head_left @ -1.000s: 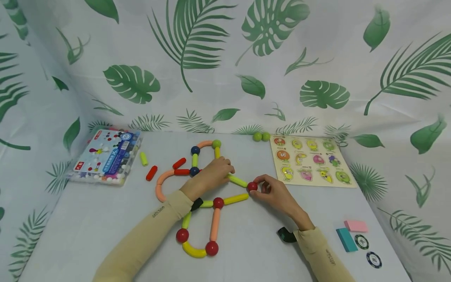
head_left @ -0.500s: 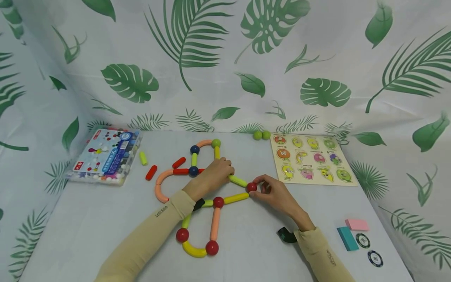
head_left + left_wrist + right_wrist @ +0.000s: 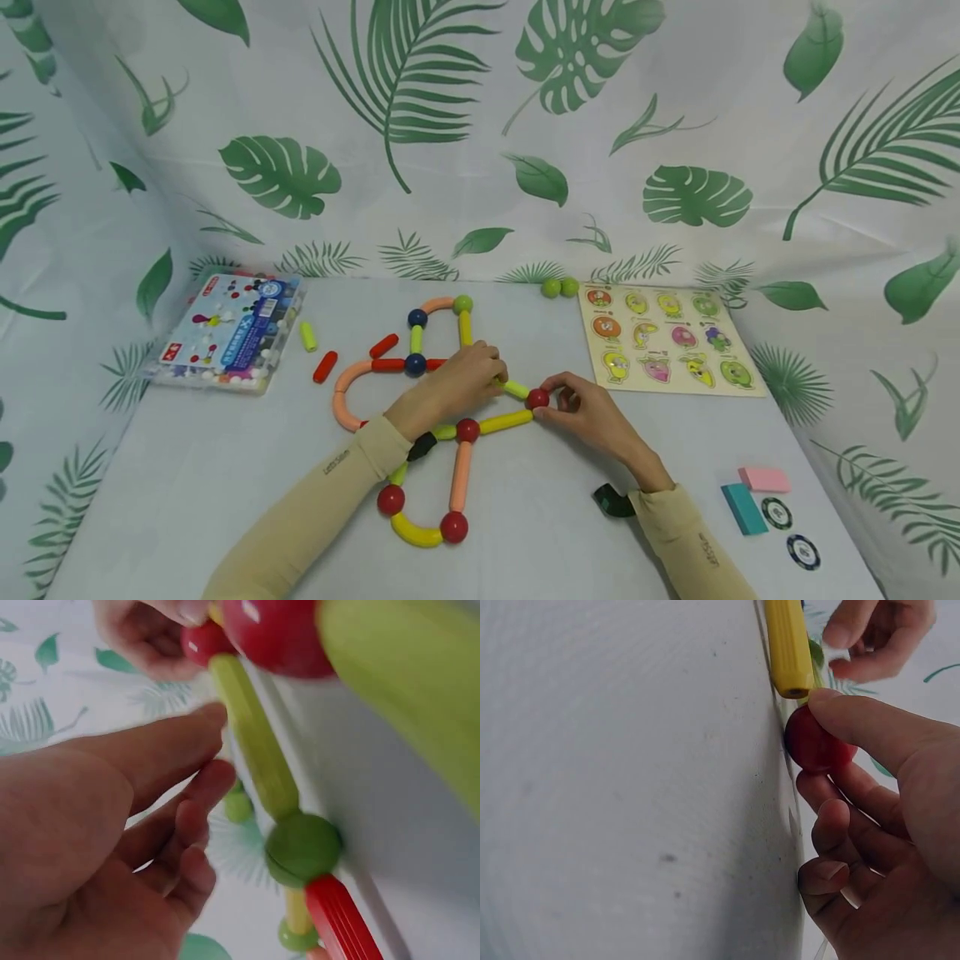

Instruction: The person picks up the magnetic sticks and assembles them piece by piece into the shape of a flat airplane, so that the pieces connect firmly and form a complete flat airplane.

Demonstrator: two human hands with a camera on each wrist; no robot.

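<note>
My right hand (image 3: 592, 417) pinches a red ball (image 3: 537, 399) between thumb and fingers. From that ball a yellow-green magnetic stick (image 3: 516, 389) runs back towards my left hand (image 3: 467, 379). In the left wrist view, the left fingertips lie beside this stick (image 3: 255, 735), loosely bent, and its far end joins a green ball (image 3: 304, 849). A yellow stick (image 3: 504, 422) reaches from another red ball (image 3: 467, 430) to just beside the pinched ball; its bare end shows close by in the right wrist view. My left hand and forearm hide the middle of the stick-and-ball figure.
Loose red sticks (image 3: 325, 367) and a short green stick (image 3: 308, 337) lie left, near a clear box of pieces (image 3: 225, 333). A fruit puzzle board (image 3: 675, 340) and two green balls (image 3: 560, 287) are behind; blocks (image 3: 744, 509) and chips (image 3: 803, 552) sit right.
My left hand has shifted slightly right along the yellow-green stick. The yellow stick's end has come slightly closer to the red ball, which my right hand has kept pinching.
</note>
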